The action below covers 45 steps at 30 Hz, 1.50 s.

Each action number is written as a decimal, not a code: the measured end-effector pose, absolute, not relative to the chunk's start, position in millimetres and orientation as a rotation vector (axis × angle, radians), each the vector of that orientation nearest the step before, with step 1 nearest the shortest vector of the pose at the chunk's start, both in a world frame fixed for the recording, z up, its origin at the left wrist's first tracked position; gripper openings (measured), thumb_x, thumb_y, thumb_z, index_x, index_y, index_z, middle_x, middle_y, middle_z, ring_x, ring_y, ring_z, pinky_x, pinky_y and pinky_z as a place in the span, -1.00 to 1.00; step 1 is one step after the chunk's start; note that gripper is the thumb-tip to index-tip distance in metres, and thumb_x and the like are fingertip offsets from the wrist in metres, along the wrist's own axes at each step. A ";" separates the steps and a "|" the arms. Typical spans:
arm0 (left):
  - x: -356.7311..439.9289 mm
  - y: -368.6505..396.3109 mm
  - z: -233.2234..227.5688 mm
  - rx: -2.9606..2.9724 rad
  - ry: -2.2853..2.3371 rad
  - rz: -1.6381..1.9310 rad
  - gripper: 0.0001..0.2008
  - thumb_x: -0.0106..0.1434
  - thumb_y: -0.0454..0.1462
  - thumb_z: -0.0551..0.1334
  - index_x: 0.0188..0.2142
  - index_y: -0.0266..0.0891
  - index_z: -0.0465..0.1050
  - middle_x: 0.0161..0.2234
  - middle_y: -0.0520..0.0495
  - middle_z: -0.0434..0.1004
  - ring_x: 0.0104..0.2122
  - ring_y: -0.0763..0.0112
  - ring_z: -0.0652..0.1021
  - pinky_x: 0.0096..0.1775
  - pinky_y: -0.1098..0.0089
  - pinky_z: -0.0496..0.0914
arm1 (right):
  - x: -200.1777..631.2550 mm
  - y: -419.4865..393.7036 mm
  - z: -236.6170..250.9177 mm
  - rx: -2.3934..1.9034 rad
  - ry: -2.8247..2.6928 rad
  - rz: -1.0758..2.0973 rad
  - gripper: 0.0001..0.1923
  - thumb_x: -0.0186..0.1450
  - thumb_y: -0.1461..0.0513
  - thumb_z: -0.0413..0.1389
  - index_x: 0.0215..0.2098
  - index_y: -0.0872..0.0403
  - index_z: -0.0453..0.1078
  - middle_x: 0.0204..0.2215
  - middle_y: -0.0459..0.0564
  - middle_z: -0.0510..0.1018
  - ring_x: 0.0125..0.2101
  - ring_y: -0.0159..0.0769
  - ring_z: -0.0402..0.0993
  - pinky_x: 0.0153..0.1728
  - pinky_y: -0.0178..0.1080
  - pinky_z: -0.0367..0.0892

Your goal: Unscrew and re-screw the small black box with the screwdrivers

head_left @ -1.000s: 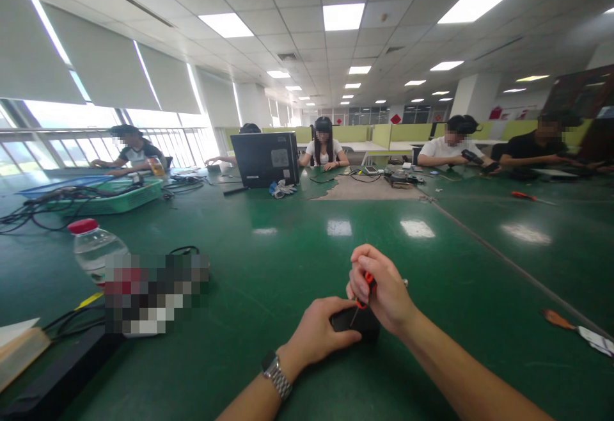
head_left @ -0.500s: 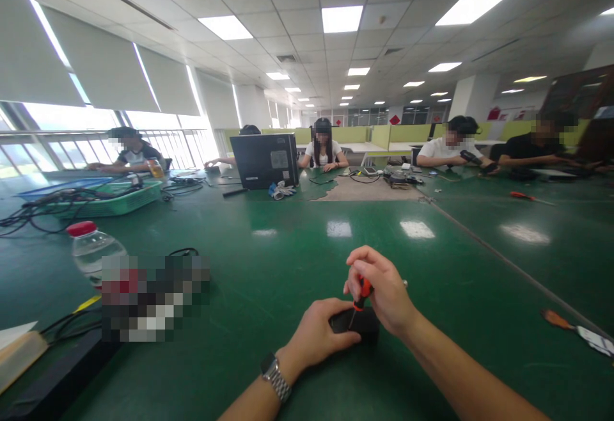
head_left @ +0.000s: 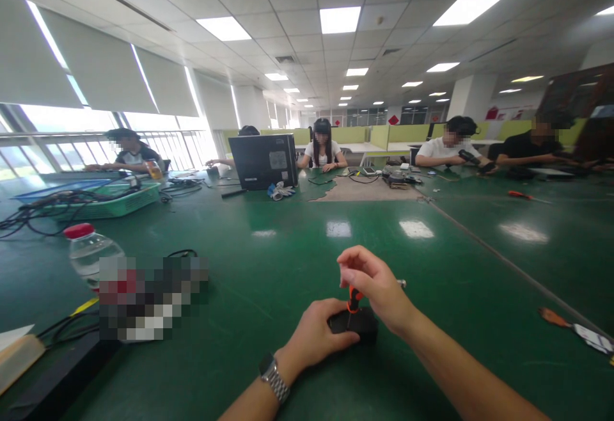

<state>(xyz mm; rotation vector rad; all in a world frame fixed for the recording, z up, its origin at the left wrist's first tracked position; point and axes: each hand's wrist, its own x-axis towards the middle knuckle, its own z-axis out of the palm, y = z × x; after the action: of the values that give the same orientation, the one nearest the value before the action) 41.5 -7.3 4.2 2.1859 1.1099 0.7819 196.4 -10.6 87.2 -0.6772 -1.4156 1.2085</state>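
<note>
Black block on the green desk, close at the front, just left of the right hand and partly covered by the left hand. Gripped there by the left, with thumb along the near side and fingers over the far edge. On the left wrist, a metal-banded watch. Above the block, an orange-and-black screwdriver, nearly upright, with thin shaft running down to the top face; cannot see what the tip meets. Partly hidden at the handle's upper end by the right hand, bent over it with fingers loosely curled; cannot tell whether pinching the handle or slackened around it. Off to the left, a clear bottle with a red cap, beside a pixelated patch. Farther back, a green basket with dark cables, then a large black casing with pale gloves in front. Toward the right edge, a brown-and-white item and, farther away, an orange-handled screwdriver. Seated directly across the desk, a person in a white top.
</note>
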 end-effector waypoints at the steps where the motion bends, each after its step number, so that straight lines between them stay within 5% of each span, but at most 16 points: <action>1: 41.6 -7.5 4.3 2.187 1.114 0.779 -0.64 0.06 -0.17 0.38 -0.13 -0.18 0.52 -0.29 0.00 0.54 -0.34 0.33 0.48 -0.31 0.45 0.32 | 196.3 -10.6 87.9 -0.697 -1.393 1.183 -0.86 0.15 0.20 0.15 -0.33 0.07 0.34 -0.54 -0.18 0.41 -0.53 -0.45 0.32 -0.50 -0.38 0.24; 6: 41.5 -7.7 4.2 2.185 1.107 0.780 -0.59 0.04 -0.20 0.39 -0.08 -0.15 0.50 -0.26 0.01 0.55 -0.32 0.33 0.49 -0.29 0.45 0.32 | 197.0 -9.0 88.1 -0.643 -1.342 1.290 -0.90 0.23 0.21 0.01 -0.31 0.05 0.30 -0.73 -0.28 0.30 -0.67 -0.47 0.21 -0.38 -0.25 0.35; 10: 41.3 -7.9 4.5 2.182 1.116 0.768 -0.66 0.06 -0.19 0.39 -0.15 -0.17 0.53 -0.29 0.02 0.55 -0.33 0.33 0.49 -0.31 0.46 0.32 | 196.8 -9.7 89.6 -0.727 -1.399 1.131 -0.85 0.16 0.20 0.13 -0.31 0.06 0.31 -0.55 -0.19 0.41 -0.52 -0.44 0.32 -0.46 -0.35 0.27; 15: 41.4 -8.1 5.4 2.184 1.096 0.775 -0.59 0.05 -0.20 0.38 -0.06 -0.13 0.50 -0.23 0.01 0.56 -0.29 0.32 0.50 -0.26 0.45 0.32 | 198.1 -8.4 91.3 -0.729 -1.346 1.243 -0.93 0.22 0.23 -0.01 -0.32 0.05 0.26 -0.74 -0.30 0.26 -0.68 -0.47 0.19 -0.46 -0.30 0.31; 20: 41.4 -8.4 6.9 2.192 1.119 0.761 -0.62 0.06 -0.17 0.37 -0.10 -0.18 0.52 -0.28 -0.01 0.55 -0.32 0.31 0.49 -0.30 0.45 0.33 | 199.1 -7.3 90.9 -0.761 -1.306 1.232 -0.78 0.13 0.20 0.15 -0.26 0.06 0.27 -0.58 -0.24 0.38 -0.57 -0.46 0.32 -0.48 -0.36 0.29; 26: 41.7 -9.3 8.1 2.178 1.082 0.793 -0.58 0.06 -0.20 0.38 -0.06 -0.13 0.50 -0.20 0.00 0.56 -0.28 0.31 0.51 -0.24 0.44 0.34 | 199.6 -8.2 87.2 -0.603 -1.306 1.478 -0.88 0.22 0.20 0.06 -0.28 0.06 0.32 -0.74 -0.29 0.31 -0.70 -0.49 0.21 -0.40 -0.23 0.38; 31: 41.6 -9.1 7.1 2.194 1.105 0.758 -0.57 0.07 -0.18 0.36 -0.03 -0.12 0.49 -0.20 -0.01 0.57 -0.26 0.29 0.53 -0.20 0.42 0.36 | 209.7 -5.8 97.1 -0.574 -1.273 1.444 -0.86 0.20 0.19 0.10 -0.26 0.03 0.31 -0.66 -0.26 0.32 -0.65 -0.45 0.28 -0.55 -0.32 0.32; 35: 41.0 -9.4 3.8 2.212 1.156 0.764 -0.54 0.06 -0.15 0.37 -0.02 -0.10 0.47 -0.12 -0.03 0.56 -0.16 0.23 0.53 -0.09 0.36 0.36 | 238.7 11.4 103.7 -0.872 -1.466 1.150 -0.80 0.24 0.11 0.05 -0.21 0.01 0.32 -0.55 -0.20 0.37 -0.70 -0.47 0.20 -0.70 -0.39 0.11; 39: 39.6 -8.0 1.4 2.206 1.270 0.812 -0.53 0.05 -0.16 0.37 -0.01 -0.07 0.46 -0.06 -0.01 0.55 -0.09 0.18 0.51 0.00 0.28 0.33 | 275.1 43.0 83.8 -1.436 -1.933 0.436 -0.75 0.18 0.13 0.10 -0.21 0.05 0.44 -0.43 -0.07 0.50 -0.45 -0.33 0.39 -0.43 -0.29 0.23; 45: 33.5 -0.7 -0.2 2.176 1.446 0.865 -0.59 0.10 -0.10 0.32 -0.04 -0.08 0.49 -0.08 -0.03 0.57 -0.11 0.17 0.52 -0.04 0.24 0.37 | 296.3 73.0 30.1 -2.047 -2.191 0.321 -0.63 0.11 0.11 0.17 -0.13 0.06 0.46 -0.23 0.07 0.55 -0.26 -0.14 0.46 -0.39 -0.27 0.19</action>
<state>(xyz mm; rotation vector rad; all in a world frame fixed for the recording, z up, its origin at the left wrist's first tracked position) 33.5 -0.7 -0.2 2.1760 1.4460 0.8646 296.3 73.0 30.1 -2.0470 -2.1913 0.3213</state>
